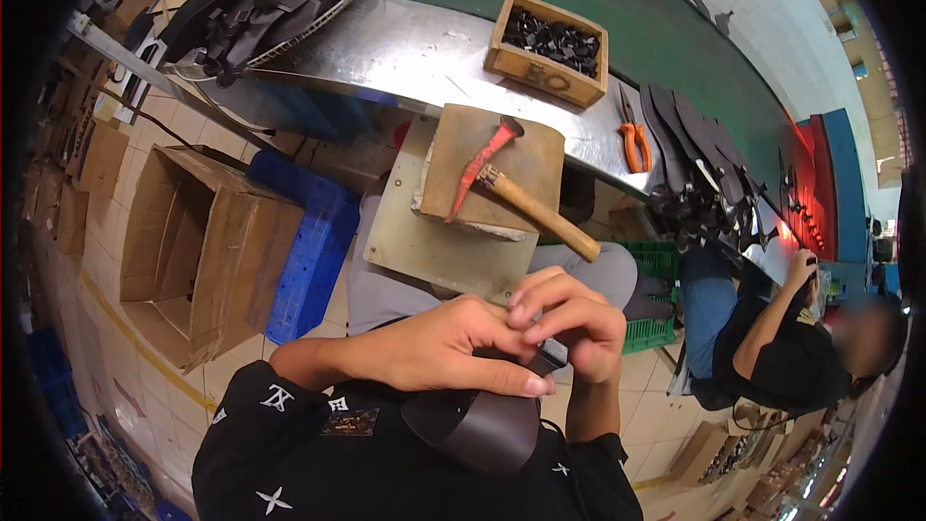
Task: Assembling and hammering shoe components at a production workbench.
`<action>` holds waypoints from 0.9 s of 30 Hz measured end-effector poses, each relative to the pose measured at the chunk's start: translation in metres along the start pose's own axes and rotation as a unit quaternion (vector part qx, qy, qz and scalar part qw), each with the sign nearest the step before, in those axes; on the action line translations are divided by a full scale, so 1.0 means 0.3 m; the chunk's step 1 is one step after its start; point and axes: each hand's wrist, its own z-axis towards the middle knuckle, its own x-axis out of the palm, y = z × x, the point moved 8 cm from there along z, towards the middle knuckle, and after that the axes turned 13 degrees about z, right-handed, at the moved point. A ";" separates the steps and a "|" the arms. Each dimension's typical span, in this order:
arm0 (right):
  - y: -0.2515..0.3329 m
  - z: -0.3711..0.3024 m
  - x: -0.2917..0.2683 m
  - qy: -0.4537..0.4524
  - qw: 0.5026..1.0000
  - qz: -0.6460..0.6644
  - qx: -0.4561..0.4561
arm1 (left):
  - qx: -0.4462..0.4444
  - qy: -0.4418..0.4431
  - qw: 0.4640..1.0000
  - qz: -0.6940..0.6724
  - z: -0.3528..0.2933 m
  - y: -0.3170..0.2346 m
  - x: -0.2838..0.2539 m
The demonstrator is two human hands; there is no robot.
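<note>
My left hand [453, 342] is closed, its thumb laid along the top of a dark brown leather-like strap piece [494, 434] that curves down in front of my chest. Close against it, my right hand [584, 328] curls its fingers around a small shiny black piece [548, 357] at the strap's upper end. Fingers hide most of that piece, so I cannot tell whether it is joined to the strap. Beyond my hands, a hammer [535, 210] with a red head and wooden handle lies across a brown block [540, 150] on a pale board.
A wooden box [545, 89] of small black parts stands on the metal bench edge [415, 43]. Orange-handled pliers [634, 140] lie beside dark straps [699, 140]. A wire basket [333, 14] holds more straps. Left are a cardboard box [217, 270] and blue crate [313, 265]; a co-worker [772, 347] sits right.
</note>
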 end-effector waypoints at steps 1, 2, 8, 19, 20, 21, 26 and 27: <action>0.020 -0.004 0.014 0.011 0.999 -0.045 -0.025 | -0.009 0.016 1.000 -0.001 0.003 0.005 0.008; 0.036 -0.006 0.018 0.010 0.995 -0.092 -0.033 | -0.013 0.040 0.999 0.000 0.006 0.007 0.020; 0.140 0.011 0.073 0.195 0.956 -0.210 -0.053 | 0.017 0.163 0.986 -0.019 0.022 -0.002 0.090; 0.178 0.074 0.130 0.296 0.935 -0.193 -0.011 | 0.096 0.148 0.980 0.097 0.005 -0.058 0.071; 0.177 0.082 0.123 0.298 0.929 -0.219 -0.012 | 0.099 0.129 0.980 0.116 0.003 -0.063 0.057; 0.166 0.086 0.116 0.298 0.923 -0.244 0.006 | 0.104 0.109 0.980 0.132 0.001 -0.070 0.043; 0.158 0.071 0.079 0.160 0.945 -0.285 0.019 | 0.119 0.043 0.968 0.219 -0.016 -0.090 0.002; 0.158 0.057 0.077 0.130 0.949 -0.286 0.012 | 0.128 0.005 0.965 0.229 -0.013 -0.097 -0.011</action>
